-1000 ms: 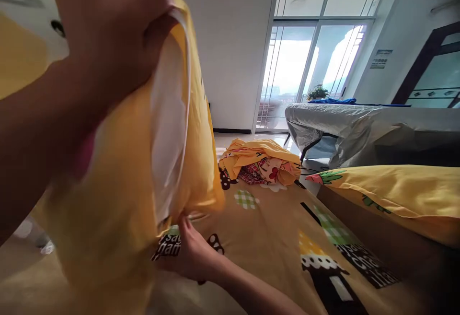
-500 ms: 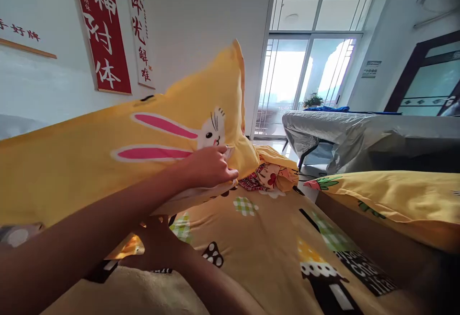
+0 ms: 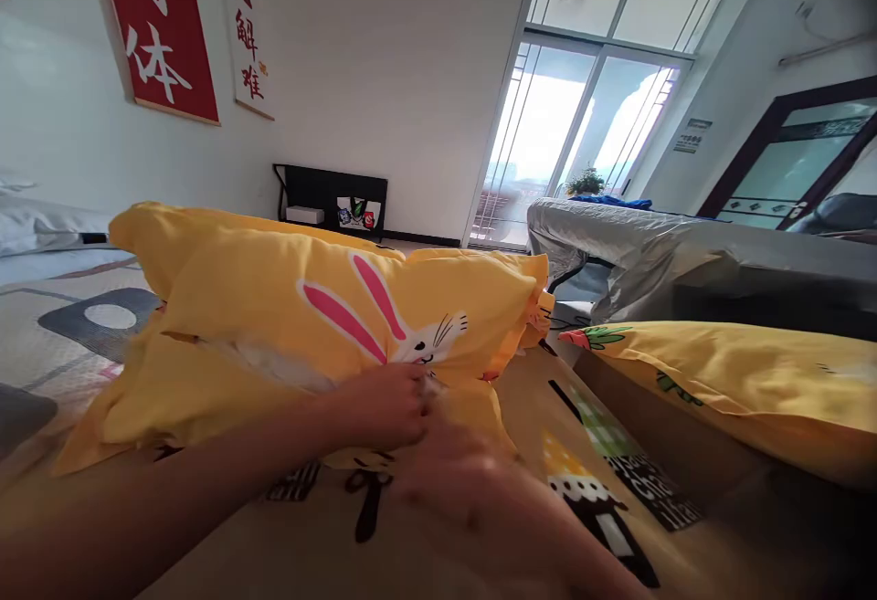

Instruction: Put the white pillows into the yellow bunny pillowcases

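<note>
A yellow pillow with a white rabbit print lies on its long side before me. A slit in its cover shows white stuffing. My left hand is closed on the edge of the pillow's cover, just below the rabbit's face. Close against it on the right is my right hand, smeared by motion, its fingers hard to make out. Beneath both hands spreads a brown printed bed sheet. Another yellow cloth with a rough fold shows behind the pillow's right end.
To the right lies another yellow pillow with a carrot print. Behind it stands a table under a silvery cover. A black shelf is by the far wall, left of a glass sliding door. Patterned bedding lies at the left.
The raised pillow has come down onto the sheet, and its opening has turned into view. My left hand moved lower, still on the cover. My right hand went from under the pillow to beside my left.
</note>
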`<state>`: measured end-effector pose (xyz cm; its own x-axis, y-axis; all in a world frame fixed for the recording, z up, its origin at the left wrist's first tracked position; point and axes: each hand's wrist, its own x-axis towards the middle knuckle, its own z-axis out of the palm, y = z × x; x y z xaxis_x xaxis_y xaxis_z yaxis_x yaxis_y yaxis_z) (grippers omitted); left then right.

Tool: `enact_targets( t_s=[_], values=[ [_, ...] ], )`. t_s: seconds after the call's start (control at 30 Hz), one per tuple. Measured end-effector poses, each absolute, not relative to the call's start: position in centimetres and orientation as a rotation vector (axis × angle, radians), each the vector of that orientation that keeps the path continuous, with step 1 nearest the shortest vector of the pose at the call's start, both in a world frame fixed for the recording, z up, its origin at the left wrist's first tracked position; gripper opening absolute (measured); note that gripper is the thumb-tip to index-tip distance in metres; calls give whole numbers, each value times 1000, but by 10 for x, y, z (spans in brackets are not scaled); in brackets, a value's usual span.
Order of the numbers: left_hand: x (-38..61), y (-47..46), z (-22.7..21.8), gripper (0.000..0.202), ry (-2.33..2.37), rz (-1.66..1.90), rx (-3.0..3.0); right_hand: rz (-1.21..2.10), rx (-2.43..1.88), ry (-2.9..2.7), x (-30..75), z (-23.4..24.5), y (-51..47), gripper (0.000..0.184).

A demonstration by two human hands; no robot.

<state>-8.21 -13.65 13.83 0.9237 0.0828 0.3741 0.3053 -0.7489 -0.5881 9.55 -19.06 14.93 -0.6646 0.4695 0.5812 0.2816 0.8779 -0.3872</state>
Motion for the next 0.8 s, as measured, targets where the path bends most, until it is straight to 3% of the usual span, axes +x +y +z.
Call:
enact_targets(
  t_s=[0.13, 0.27, 0.37, 0.5, 0.7, 0.8],
  values=[
    [-77, -152, 140, 20, -197, -586, -2330, 39, -555, -2115, 103, 157, -157, 17],
    [-83, -175, 137, 21, 83, -644, -2225, -232, -510, -2209, 92, 143, -153, 32],
    [-86, -191, 132, 17, 224, -646, -2197, -333, -510, -2380, 82, 135, -165, 33],
    [-83, -199, 129, 17, 140, -629, -2243, -660, -641, -2365, 69, 131, -163, 17],
    [-92, -198, 141, 11, -102, -691, -2311, -972, -809, -2066, 75, 142, -146, 18],
    [-105, -192, 145, 18, -335, -524, -2350, -1059, -998, -1993, 88, 147, -136, 19]
  ],
)
